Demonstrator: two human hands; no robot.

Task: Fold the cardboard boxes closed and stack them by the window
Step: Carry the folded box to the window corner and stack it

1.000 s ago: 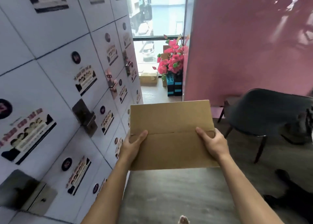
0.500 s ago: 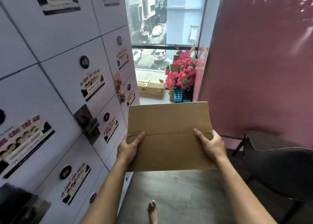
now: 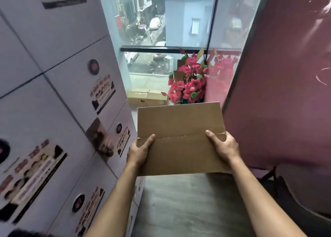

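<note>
I carry a closed brown cardboard box (image 3: 180,129) in front of me at chest height, its top flaps meeting in a seam across the middle. My left hand (image 3: 139,151) grips its left edge with the thumb on top. My right hand (image 3: 224,146) grips its right edge the same way. Ahead on the floor by the window (image 3: 161,22) lies another flat cardboard box (image 3: 146,98), partly hidden behind the carried one.
White lockers with stickers (image 3: 53,111) line the left side. A pink wall (image 3: 286,75) runs along the right. Pink flowers (image 3: 188,82) stand at the window's right corner. A dark chair (image 3: 304,192) is at the lower right. Grey floor (image 3: 188,210) lies between.
I have walked closer to the window with the box. The window, flowers and floor box appear larger. The chair has slid to the lower right. My grip is unchanged.
</note>
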